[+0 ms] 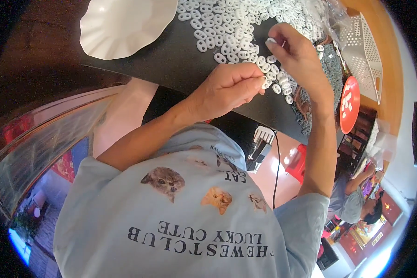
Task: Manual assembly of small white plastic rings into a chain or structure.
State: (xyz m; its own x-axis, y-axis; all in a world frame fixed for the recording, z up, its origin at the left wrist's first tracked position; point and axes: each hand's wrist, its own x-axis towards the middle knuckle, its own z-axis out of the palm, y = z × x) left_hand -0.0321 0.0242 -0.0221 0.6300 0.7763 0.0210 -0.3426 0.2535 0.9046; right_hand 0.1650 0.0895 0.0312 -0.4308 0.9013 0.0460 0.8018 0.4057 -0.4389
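Note:
Small white oval plastic pieces with two holes lie spread in a thick layer over the dark tabletop. My left hand is closed over the near edge of this layer. Its thumb and forefinger pinch a white two-holed piece. Above and to the right, my right hand is curled, with a small white piece between thumb and fingertips. The two hands are apart. Whatever lies inside my left fingers is hidden. Beside my right wrist is a heap of grey cord-like material.
A white scalloped dish stands at the far left. On the right are a red dish with several white pieces, a white perforated basket and clear plastic wrapping. Another person is at lower right, beyond a red stool.

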